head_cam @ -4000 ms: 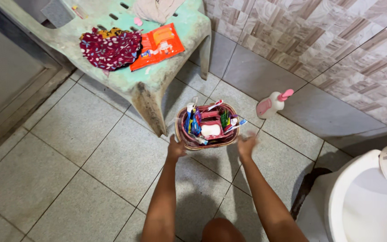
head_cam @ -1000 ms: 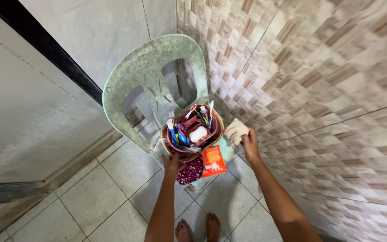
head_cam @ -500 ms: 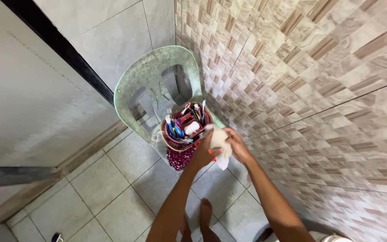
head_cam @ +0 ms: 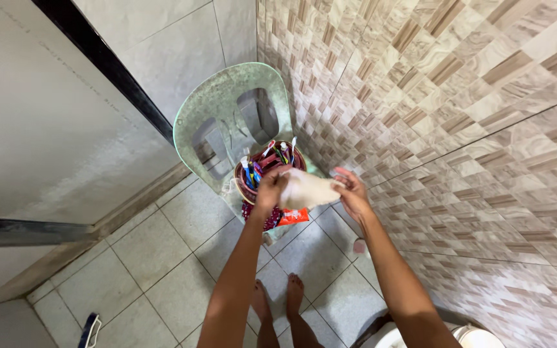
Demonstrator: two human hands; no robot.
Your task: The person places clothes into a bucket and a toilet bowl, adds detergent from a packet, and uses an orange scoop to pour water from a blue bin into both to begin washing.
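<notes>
I stretch a pale cloth point(head_cam: 306, 189) between my left hand point(head_cam: 269, 188) and right hand point(head_cam: 352, 191), each grip pinched shut on an edge, above the green chair point(head_cam: 227, 109) holding a toiletry basket point(head_cam: 246, 183) and flat orange packet point(head_cam: 294, 216).

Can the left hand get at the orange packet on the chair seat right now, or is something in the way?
Probably not straight away. The left hand and right hand hold a pale cloth stretched between them, above the orange packet, which peeks out just below on the green chair.
</notes>
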